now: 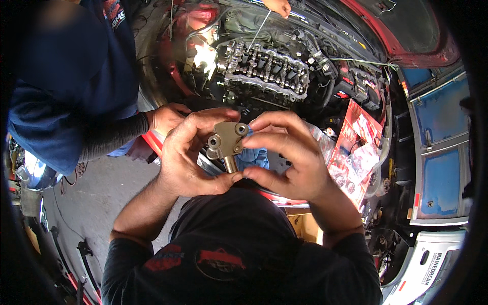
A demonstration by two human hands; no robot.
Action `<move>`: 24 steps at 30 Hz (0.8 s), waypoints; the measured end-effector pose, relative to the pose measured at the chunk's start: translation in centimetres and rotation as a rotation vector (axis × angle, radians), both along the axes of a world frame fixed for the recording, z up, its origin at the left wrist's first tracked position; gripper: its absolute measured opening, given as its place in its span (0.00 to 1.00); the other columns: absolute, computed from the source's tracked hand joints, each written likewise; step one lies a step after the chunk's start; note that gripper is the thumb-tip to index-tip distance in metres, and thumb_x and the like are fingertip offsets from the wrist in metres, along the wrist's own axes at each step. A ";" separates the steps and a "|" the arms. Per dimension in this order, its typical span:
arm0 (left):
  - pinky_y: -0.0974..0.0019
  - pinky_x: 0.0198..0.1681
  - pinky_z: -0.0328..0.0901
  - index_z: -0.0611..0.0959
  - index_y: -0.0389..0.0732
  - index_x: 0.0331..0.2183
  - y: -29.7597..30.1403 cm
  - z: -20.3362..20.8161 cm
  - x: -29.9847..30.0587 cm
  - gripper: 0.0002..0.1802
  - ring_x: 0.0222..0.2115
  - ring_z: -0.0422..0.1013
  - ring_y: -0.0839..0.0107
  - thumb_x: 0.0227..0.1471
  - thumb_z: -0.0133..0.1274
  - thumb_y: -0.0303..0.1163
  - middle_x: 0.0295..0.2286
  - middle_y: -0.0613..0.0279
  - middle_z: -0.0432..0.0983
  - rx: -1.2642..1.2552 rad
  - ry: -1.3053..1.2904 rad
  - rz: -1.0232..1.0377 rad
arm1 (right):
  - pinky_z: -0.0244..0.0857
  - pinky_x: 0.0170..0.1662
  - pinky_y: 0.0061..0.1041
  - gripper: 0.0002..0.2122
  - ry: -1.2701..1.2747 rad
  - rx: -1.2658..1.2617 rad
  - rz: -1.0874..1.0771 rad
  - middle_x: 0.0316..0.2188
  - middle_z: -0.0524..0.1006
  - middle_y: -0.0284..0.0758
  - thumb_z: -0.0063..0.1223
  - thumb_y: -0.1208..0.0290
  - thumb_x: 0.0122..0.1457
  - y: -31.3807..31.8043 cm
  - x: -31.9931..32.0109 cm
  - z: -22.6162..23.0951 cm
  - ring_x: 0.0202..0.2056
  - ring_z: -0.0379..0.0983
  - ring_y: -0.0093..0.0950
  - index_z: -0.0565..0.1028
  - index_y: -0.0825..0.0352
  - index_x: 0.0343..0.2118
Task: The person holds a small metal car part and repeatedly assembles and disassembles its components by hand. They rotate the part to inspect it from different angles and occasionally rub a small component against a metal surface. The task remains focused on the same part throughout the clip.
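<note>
A metal timing chain tensioner [227, 136] is held up in front of me between both hands. It has a flat body with two bolt eyelets at the top and a round plunger pointing down. My left hand [185, 157] grips it from the left, with the thumb at the plunger's lower end. My right hand [295, 155] is closed round its right side, fingertips on the body's edge and thumb near the plunger tip. Behind the hands lies a crumpled blue cloth or glove [255, 156], partly hidden.
An open engine [267, 71] with exposed camshafts sits beyond my hands in a red car. A co-worker's hand [168, 118] is close on the left. Another person's hand [278, 6] is at the far edge by a thin rod [260, 29]. Red packaging [358, 129] lies right.
</note>
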State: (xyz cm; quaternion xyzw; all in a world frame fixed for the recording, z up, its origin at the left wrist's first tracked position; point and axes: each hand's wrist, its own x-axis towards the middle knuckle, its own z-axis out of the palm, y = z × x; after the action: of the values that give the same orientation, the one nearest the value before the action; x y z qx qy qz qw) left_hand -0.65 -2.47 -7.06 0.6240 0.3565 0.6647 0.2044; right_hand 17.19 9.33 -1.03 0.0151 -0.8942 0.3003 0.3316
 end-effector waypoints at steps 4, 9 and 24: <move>0.60 0.55 0.64 0.66 0.30 0.51 -0.2 1.1 0.3 0.43 0.51 0.69 0.62 0.33 0.70 0.20 0.51 0.43 0.69 0.025 -0.037 -0.037 | 0.70 0.43 0.29 0.18 0.051 0.022 0.043 0.42 0.73 0.41 0.68 0.76 0.46 -0.2 0.1 1.6 0.42 0.74 0.34 0.77 0.70 0.42; 0.60 0.55 0.64 0.64 0.29 0.53 -0.3 3.8 0.7 0.46 0.50 0.70 0.62 0.33 0.71 0.20 0.49 0.43 0.70 0.058 0.019 -0.081 | 0.71 0.38 0.27 0.16 0.078 0.208 0.008 0.37 0.75 0.40 0.68 0.77 0.45 -0.2 0.9 4.2 0.37 0.75 0.32 0.79 0.69 0.39; 0.62 0.56 0.63 0.65 0.29 0.57 1.2 9.2 0.5 0.48 0.52 0.68 0.67 0.35 0.71 0.22 0.49 0.52 0.70 -0.213 -0.286 -0.394 | 0.74 0.42 0.26 0.23 -0.081 0.034 0.032 0.46 0.63 0.37 0.69 0.79 0.43 0.9 1.1 9.7 0.42 0.70 0.26 0.69 0.65 0.43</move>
State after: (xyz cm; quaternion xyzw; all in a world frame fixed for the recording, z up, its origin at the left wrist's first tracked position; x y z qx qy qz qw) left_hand -0.11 -1.25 2.12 0.5561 0.2637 0.6522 0.4425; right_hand 18.31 10.25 8.65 0.0228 -0.9114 0.2907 0.2902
